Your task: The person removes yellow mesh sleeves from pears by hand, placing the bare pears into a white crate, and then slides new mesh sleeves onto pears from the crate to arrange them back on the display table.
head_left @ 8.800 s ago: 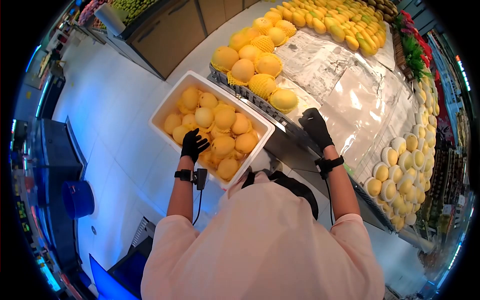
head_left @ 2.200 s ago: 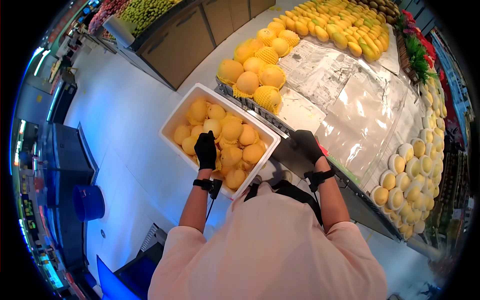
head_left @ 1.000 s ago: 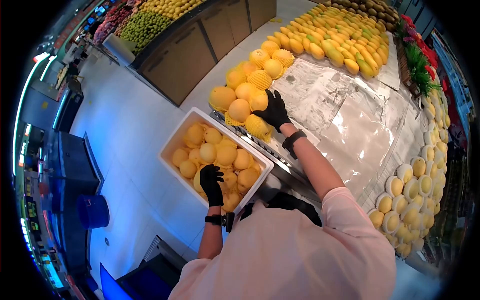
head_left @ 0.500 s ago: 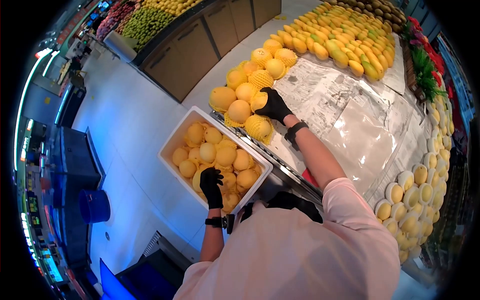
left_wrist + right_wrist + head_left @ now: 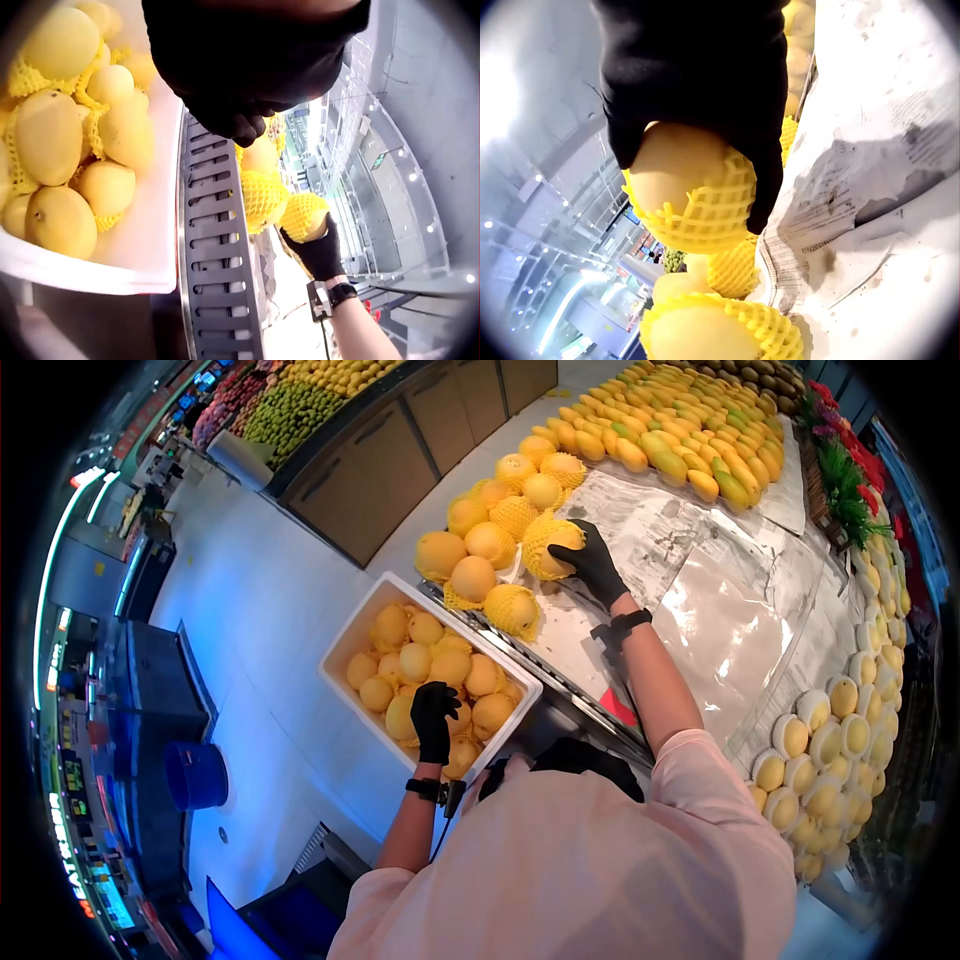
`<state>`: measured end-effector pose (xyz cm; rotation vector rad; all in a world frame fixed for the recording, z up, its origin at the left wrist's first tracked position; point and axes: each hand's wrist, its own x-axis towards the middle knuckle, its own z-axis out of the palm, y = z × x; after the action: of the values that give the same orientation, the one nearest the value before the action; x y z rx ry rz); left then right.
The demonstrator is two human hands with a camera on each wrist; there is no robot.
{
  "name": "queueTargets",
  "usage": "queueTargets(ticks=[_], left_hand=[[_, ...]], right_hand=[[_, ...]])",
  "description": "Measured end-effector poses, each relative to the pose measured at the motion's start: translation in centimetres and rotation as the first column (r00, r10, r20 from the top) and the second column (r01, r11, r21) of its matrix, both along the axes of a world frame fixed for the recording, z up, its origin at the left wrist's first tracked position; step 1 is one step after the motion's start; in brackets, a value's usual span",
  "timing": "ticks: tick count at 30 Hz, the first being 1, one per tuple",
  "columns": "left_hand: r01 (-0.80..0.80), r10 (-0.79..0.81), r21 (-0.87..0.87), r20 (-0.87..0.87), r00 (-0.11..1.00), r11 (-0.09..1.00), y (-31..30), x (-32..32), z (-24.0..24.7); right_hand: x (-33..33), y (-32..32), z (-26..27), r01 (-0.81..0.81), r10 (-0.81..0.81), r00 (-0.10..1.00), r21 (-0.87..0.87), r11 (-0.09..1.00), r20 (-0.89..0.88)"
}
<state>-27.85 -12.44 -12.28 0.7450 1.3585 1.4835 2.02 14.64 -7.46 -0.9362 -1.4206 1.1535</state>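
My right hand (image 5: 597, 565), in a black glove, grips a large yellow mango (image 5: 549, 548) in a yellow foam net. In the right wrist view the thumb and fingers span the netted mango (image 5: 694, 187), its bare top toward the palm. It is at the stall's near left corner, beside other netted mangoes (image 5: 512, 610). My left hand (image 5: 434, 722), also gloved, hangs over the white foam box (image 5: 330, 660) of mangoes with its fingers loosely curled, holding nothing. From the left wrist, the left hand (image 5: 255, 67) covers part of the slatted stall edge.
Newspaper and a clear plastic sheet (image 5: 722, 610) cover the stall's middle. Rows of long yellow mangoes (image 5: 680, 445) lie at the back, white-netted yellow fruit (image 5: 825, 750) at the right. A slatted grey rail (image 5: 214, 247) edges the stall beside the box. A blue bin (image 5: 196, 775) stands left.
The right hand came from the stall's edge to the netted mangoes, took hold of one and drew it right, away from its neighbours. The left hand stays over the box.
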Motion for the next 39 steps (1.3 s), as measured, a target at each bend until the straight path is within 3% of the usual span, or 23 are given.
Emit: queueTargets(ticks=[3, 4, 8, 11, 13, 15, 19, 23, 28, 30, 36, 39], left_hand=[[0.049, -0.049, -0.002, 0.039, 0.998, 0.999, 0.4, 1.6, -0.5], [0.091, -0.092, 0.027, 0.036, 0.995, 0.995, 0.5, 2.1, -0.5], [0.22, -0.225, 0.066, 0.08, 0.971, 0.973, 2.3, 4.4, 1.2], [0.332, -0.324, 0.177, -0.075, 0.943, 0.926, 4.7, 7.4, 4.1], [0.475, -0.397, 0.222, -0.32, 0.86, 0.852, 6.5, 9.0, 5.1], [0.485, -0.434, 0.163, -0.27, 0.86, 0.859, 6.9, 11.8, 8.4], [0.618, -0.506, 0.263, -0.386, 0.771, 0.741, 7.5, 16.1, 10.9], [0.585, -0.439, 0.284, -0.44, 0.784, 0.76, 6.8, 19.4, 10.6], [0.612, -0.397, 0.304, -0.541, 0.742, 0.73, 6.4, 19.7, 11.1], [0.618, -0.286, 0.353, -0.655, 0.699, 0.702, 6.6, 19.6, 10.9], [0.553, -0.115, 0.447, -0.695, 0.709, 0.703, 7.2, 19.8, 10.7], [0.61, 0.026, 0.5, -0.786, 0.618, 0.615, 7.3, 19.6, 11.4]], right_hand=[[1.4, -2.9, 2.9, -0.121, -0.014, 0.918, -0.313, 0.942, -0.397], [2.1, -3.7, 3.4, -0.17, -0.012, 0.877, -0.334, 0.927, -0.48], [3.9, -7.3, 3.9, -0.215, -0.045, 0.792, -0.347, 0.913, -0.609], [4.4, -10.5, 3.5, -0.179, -0.073, 0.731, -0.293, 0.939, -0.679], [4.8, -12.7, 3.5, -0.162, -0.083, 0.72, -0.283, 0.945, -0.689], [4.7, -14.8, 3.5, -0.094, -0.126, 0.726, -0.279, 0.956, -0.676], [4.0, -18.6, 4.6, -0.002, -0.201, 0.614, -0.256, 0.967, -0.763], [4.3, -20.7, 3.9, 0.099, -0.302, 0.596, -0.305, 0.947, -0.744], [5.0, -22.8, 3.0, 0.224, -0.357, 0.656, -0.281, 0.933, -0.665], [5.0, -23.4, 3.8, 0.235, -0.393, 0.632, -0.318, 0.919, -0.668], [5.6, -24.4, 5.5, 0.131, -0.358, 0.621, -0.357, 0.925, -0.697], [6.8, -24.2, 4.1, 0.08, -0.264, 0.701, -0.295, 0.952, -0.662]])
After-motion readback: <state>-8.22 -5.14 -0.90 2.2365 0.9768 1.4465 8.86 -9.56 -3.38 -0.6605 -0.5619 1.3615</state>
